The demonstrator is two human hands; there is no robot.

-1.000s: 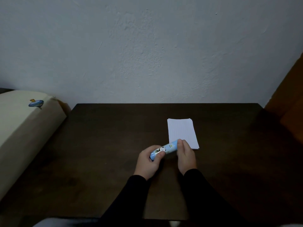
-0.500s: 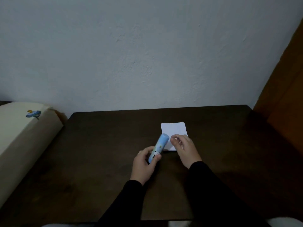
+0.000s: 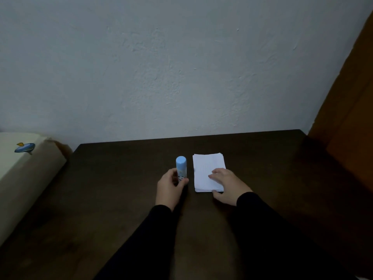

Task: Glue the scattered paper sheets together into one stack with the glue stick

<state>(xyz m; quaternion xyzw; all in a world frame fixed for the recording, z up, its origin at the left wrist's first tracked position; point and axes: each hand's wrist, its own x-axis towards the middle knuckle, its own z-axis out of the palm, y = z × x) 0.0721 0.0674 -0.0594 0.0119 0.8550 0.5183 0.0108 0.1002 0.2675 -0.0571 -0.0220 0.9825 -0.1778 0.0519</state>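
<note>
Two hands over a dark wooden table [image 3: 121, 199] against a pale wall [image 3: 181, 67]: left hand [image 3: 170, 187] gripping glue stick [image 3: 181, 167], right hand [image 3: 227, 183] flat on paper stack [image 3: 205, 168].

My dark brown wooden table [image 3: 113, 190] meets a rough pale grey plaster wall [image 3: 181, 67], dimly lit, beside a cream cushioned seat [image 3: 18, 174].

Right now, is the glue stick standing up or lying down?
Upright: the glue stick stands on end on the table, gripped by the left hand.
</note>
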